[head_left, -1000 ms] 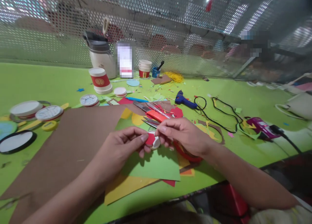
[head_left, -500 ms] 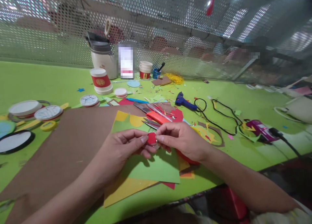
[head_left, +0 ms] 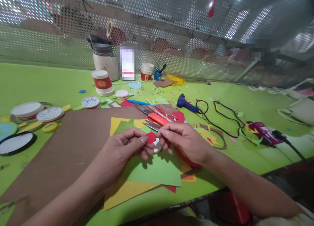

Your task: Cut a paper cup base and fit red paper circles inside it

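Note:
My left hand (head_left: 133, 143) is closed, pinching a small red paper piece (head_left: 151, 137) with angular edges between thumb and forefinger. Close beside it, my right hand (head_left: 180, 139) has thumb and forefinger pressed together; what they grip, if anything, is hidden. A small white disc (head_left: 157, 145) shows between the hands, below the red piece; I cannot tell whether it is held or lying. Under both hands lie a green paper sheet (head_left: 157, 172) and a yellow sheet (head_left: 130, 193). Scissors (head_left: 153, 125) and a red-handled utility knife (head_left: 157, 119) rest just beyond my fingers.
Brown board (head_left: 80, 141) spreads to the left. A blue glue gun (head_left: 186, 103) with a black cord lies at right, near a purple power strip (head_left: 263, 132). Behind stand a red-and-white paper cup (head_left: 101, 82), a kettle (head_left: 104, 60) and a lit phone (head_left: 128, 63).
The right fingertips have shifted slightly away from the red paper piece, which now stays in the left hand. More of the white disc shows.

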`<state>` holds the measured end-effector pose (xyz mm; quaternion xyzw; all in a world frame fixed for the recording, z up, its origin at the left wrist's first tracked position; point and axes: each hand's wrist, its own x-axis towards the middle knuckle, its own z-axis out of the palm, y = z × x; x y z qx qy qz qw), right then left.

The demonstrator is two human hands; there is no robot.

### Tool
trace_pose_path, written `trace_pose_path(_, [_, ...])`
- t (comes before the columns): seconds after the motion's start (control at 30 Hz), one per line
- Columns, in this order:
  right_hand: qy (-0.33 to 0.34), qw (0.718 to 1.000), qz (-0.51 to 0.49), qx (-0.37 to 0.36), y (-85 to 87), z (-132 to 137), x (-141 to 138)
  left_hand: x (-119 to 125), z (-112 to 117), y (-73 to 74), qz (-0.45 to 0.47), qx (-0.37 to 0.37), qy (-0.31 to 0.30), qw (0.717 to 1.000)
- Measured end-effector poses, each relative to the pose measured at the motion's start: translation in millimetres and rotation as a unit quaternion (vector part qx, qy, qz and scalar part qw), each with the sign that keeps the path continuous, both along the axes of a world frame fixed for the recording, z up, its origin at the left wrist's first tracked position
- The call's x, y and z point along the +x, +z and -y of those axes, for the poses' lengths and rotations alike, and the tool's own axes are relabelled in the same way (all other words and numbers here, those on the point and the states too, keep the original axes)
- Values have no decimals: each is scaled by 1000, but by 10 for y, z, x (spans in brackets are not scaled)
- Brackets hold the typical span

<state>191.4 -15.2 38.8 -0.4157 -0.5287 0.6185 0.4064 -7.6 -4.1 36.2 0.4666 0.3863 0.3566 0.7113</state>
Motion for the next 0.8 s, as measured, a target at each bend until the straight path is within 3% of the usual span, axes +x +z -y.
trace_pose_path(0.23, [15, 998, 55, 10, 62, 38, -65, 22, 12, -3, -3, -9, 5, 1000])
trace_pose_path(0.63, [13, 1000, 23, -12, 21, 46, -138, 45, 43, -7, -4, -38, 28, 999])
trace_pose_path(0.8, [19, 987, 149, 57, 110, 20, -19, 28, -5, -40, 23, -53, 24, 998])
